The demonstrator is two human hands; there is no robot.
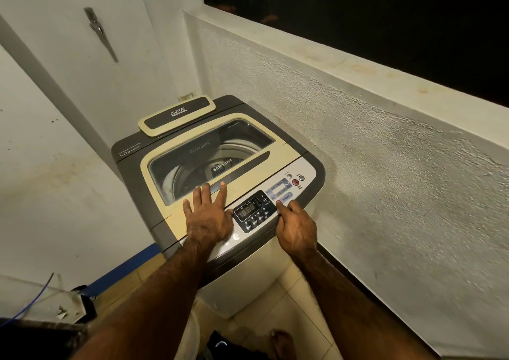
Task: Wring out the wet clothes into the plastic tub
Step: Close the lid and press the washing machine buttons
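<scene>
Left hand (208, 216) flat, fingers spread, on cream lid (275, 153) of grey washing machine (129, 150). Right hand (297, 228) holds nothing, one finger presses blue button (285, 198). Dark heap (220, 343) on floor, bottom edge; cannot tell if clothes

Washing machine (242, 282) set in a corner, with one wall (41, 139) behind and to the left, another wall (385, 180) close on the right, and floor tiles (275, 304) before it. Just behind the machine, low on the wall, a socket (186, 97); well above that, a metal hook (100, 33). Atop the right wall a ledge (358, 75), and over it the window (358, 15). On the machine's top: lid (275, 153) down over the drum (192, 175), a loose panel (177, 115) lying across the rear edge, control panel (256, 210) along the front right. Left hand (208, 216) flat on the lid's front edge; right hand (297, 227) near it on the control panel. Bare foot (281, 343) on the tiles, before the machine.
</scene>
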